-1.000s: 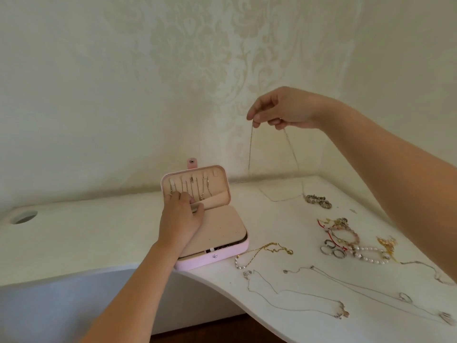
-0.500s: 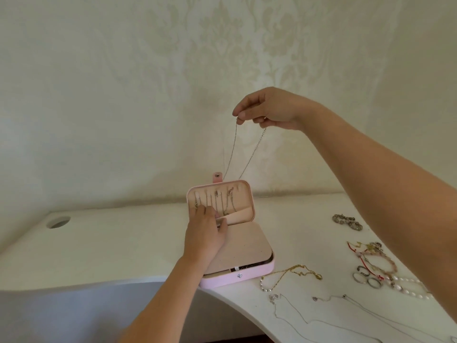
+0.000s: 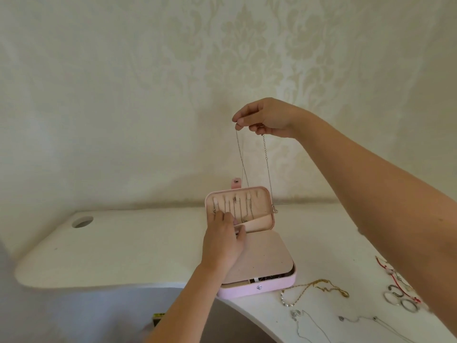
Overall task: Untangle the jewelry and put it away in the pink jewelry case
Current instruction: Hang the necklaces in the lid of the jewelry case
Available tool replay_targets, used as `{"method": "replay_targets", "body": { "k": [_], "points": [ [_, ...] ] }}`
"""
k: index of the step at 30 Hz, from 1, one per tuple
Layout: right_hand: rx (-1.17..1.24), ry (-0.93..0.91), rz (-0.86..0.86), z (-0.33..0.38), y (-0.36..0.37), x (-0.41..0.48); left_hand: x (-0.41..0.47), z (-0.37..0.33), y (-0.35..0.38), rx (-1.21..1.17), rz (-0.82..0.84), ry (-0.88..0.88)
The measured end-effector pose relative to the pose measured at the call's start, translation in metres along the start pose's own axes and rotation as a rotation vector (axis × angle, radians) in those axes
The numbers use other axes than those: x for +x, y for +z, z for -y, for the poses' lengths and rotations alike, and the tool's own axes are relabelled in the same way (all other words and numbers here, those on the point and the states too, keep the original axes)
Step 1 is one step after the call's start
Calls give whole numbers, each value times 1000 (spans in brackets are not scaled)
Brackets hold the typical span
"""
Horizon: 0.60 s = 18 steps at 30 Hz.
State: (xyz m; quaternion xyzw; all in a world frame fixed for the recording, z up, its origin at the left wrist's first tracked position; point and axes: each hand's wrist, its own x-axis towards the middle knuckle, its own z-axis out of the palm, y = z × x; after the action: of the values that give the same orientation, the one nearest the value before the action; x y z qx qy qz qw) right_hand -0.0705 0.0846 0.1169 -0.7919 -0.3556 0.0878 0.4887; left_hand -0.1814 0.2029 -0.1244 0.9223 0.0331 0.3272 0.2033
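Since half a second ago the right hand [image 3: 267, 117] has come closer over the pink jewelry case [image 3: 257, 290] and a little lower, so its necklace [image 3: 267, 159] now hangs just behind the open lid [image 3: 259, 199]. Far left of the case, a round hole [image 3: 82, 222] is cut in the white tabletop [image 3: 136, 246]. At the left part of the case, the left hand [image 3: 223, 241] rests its bent fingers against the inner panel of the lid, among thin chains already hung there, with the thumb at the edge of the lid pocket. I cannot tell if it pinches one of those chains or only steadies the lid. High above the case, the right hand pinches the necklace between thumb and fingertips. Two strands fall down from it, and the low end lies beside the right edge of the lid. I judge this as the storing step for one untangled necklace. The next move asks to bring the upper end down to a free hook in the lid and to keep the strands away from the hung chains. Right of the case, a gold chain [image 3: 319, 287] and some rings [image 3: 398, 299] wait on the tabletop.
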Motion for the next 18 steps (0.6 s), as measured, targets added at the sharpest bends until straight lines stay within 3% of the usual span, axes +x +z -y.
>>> {"method": "replay_targets", "body": {
  "k": [18],
  "points": [
    [59, 33, -26, -22, -13, -8, 0, -1, -1, -4, 4, -7]
  ]
}}
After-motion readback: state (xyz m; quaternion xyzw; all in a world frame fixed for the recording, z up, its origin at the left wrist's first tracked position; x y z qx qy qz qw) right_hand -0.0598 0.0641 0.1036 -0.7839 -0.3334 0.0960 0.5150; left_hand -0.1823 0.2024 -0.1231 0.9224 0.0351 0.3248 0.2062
